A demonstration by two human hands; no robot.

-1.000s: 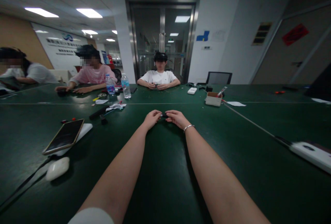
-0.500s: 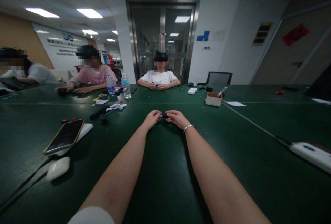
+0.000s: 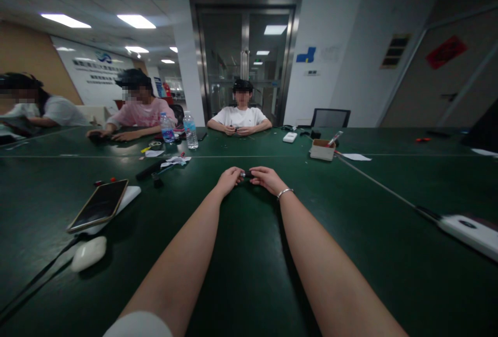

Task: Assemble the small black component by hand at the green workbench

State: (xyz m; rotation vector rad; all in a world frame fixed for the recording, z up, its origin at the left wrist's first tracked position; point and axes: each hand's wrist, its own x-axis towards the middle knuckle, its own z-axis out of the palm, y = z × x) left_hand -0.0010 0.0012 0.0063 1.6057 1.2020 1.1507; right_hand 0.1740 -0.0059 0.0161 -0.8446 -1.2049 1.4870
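Both my arms reach forward over the dark green table point(image 3: 249, 254). Between my hands is a small dark piece with a shiny metallic end point(image 3: 246, 174), too small to name its kind. My left hand point(image 3: 230, 181) pinches its metallic left end. Fingers of my right hand point(image 3: 268, 180) close on its black right end, and a silver bangle point(image 3: 285, 193) circles that wrist. The fingertips hide part of the piece.
To the left lie a phone point(image 3: 99, 204) on a white block and a white rounded case point(image 3: 89, 254). Two water bottles point(image 3: 190, 130) stand farther back. A small box point(image 3: 322, 151) and a white device point(image 3: 470, 233) are at right. Several people sit around the table.
My hands keep their grip on the small piece with hardly any motion. The whole view has shifted very slightly.
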